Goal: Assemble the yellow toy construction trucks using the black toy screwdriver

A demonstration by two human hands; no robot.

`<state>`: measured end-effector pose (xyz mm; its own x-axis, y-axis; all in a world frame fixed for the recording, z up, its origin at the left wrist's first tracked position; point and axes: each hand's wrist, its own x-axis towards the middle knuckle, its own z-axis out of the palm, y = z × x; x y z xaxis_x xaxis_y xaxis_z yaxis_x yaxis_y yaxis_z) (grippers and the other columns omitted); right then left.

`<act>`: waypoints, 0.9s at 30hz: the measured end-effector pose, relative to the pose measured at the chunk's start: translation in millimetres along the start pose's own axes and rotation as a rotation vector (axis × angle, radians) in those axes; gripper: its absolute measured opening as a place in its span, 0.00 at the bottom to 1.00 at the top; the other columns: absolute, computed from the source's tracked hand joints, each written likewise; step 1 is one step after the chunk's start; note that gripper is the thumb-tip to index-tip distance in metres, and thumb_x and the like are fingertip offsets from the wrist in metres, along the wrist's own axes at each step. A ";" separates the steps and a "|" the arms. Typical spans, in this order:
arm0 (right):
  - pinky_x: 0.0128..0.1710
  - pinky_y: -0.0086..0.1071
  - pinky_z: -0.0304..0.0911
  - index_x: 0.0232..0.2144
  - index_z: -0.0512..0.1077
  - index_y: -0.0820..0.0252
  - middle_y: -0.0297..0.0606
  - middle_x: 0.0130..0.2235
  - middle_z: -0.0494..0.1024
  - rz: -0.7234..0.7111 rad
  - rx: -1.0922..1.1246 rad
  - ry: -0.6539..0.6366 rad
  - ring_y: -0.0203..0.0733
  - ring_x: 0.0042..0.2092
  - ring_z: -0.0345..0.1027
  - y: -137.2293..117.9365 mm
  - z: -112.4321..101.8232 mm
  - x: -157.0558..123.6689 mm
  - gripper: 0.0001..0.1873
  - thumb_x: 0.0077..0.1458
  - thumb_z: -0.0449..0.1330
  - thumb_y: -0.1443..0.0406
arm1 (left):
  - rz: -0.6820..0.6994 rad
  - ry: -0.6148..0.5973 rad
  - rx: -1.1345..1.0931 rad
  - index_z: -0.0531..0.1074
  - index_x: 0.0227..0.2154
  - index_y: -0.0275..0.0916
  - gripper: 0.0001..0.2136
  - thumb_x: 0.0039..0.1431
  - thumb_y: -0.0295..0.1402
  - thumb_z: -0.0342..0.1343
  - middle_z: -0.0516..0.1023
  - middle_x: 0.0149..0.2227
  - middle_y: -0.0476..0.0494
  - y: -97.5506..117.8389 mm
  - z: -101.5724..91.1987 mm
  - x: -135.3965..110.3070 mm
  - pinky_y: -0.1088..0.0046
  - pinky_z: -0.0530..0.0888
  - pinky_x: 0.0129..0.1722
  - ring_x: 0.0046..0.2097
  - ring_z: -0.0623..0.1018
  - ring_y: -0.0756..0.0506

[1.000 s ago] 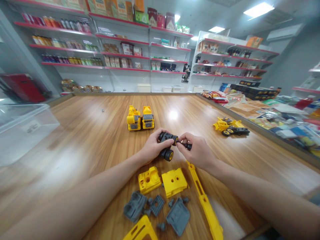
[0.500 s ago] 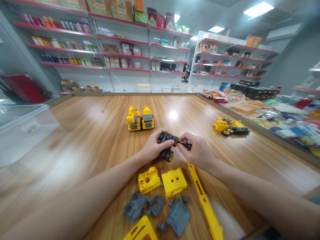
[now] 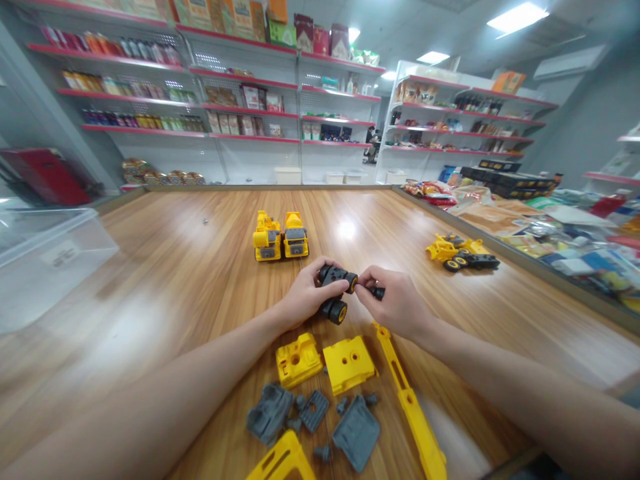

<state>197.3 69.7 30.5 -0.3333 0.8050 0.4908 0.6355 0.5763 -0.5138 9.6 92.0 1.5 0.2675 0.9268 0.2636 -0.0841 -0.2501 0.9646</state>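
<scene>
My left hand is closed around a black toy truck chassis with yellow-hubbed wheels, held above the wooden table. In my right hand is a small black screwdriver, pinched by the fingers, its tip pointing at a wheel hub of the chassis; whether it touches I cannot tell. Below the hands lie a yellow cab part, a yellow plate with two holes and a long yellow boom. Nearer me are a grey tray-like part, a grey cab-shaped part and several grey screws.
Two yellow toy trucks stand beyond my hands. A partly built yellow-and-black toy vehicle sits to the right. At the left edge is a clear plastic bin. Packaged goods lie beyond the table's right rim.
My right hand and the screwdriver have shifted very slightly right from the wheel. My left hand and the chassis stay in place.
</scene>
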 end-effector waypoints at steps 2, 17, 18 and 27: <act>0.29 0.28 0.58 0.29 0.73 0.60 0.35 0.28 0.77 -0.003 -0.022 -0.004 0.37 0.29 0.68 0.1 -0.1 0.0 0.07 0.58 0.56 0.66 | 0.002 -0.005 0.006 0.70 0.40 0.38 0.16 0.51 0.39 0.64 0.74 0.35 0.47 -0.6 -0.3 0.0 0.75 0.69 0.33 0.35 0.73 0.49; 0.19 0.26 0.51 0.22 0.66 0.60 0.28 0.17 0.66 0.350 0.385 -0.190 0.32 0.19 0.57 5.4 6.6 1.7 0.14 0.58 0.53 0.61 | 0.000 -0.020 0.035 0.70 0.40 0.39 0.17 0.50 0.40 0.64 0.73 0.34 0.48 -0.8 -1.1 -0.1 0.76 0.68 0.31 0.33 0.73 0.49; 0.20 0.26 0.51 0.22 0.66 0.60 0.29 0.18 0.67 0.339 0.385 -0.188 0.32 0.19 0.57 6.0 7.2 1.1 0.14 0.59 0.52 0.61 | 0.002 -0.021 0.040 0.70 0.41 0.39 0.17 0.51 0.39 0.64 0.73 0.34 0.48 -0.9 -1.3 -0.1 0.76 0.68 0.31 0.33 0.72 0.49; 0.24 0.28 0.51 0.25 0.69 0.60 0.30 0.23 0.69 0.068 0.055 -0.068 0.33 0.25 0.60 1.0 3.3 -3.2 0.11 0.58 0.55 0.64 | -0.001 -0.026 0.034 0.70 0.40 0.39 0.16 0.51 0.39 0.64 0.73 0.33 0.49 0.4 -1.4 -0.2 0.77 0.68 0.31 0.33 0.72 0.50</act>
<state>196.8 68.2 26.1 -0.3381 0.8492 0.4056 0.6201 0.5252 -0.5828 8.1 92.1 1.8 0.2927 0.9194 0.2627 -0.0511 -0.2593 0.9644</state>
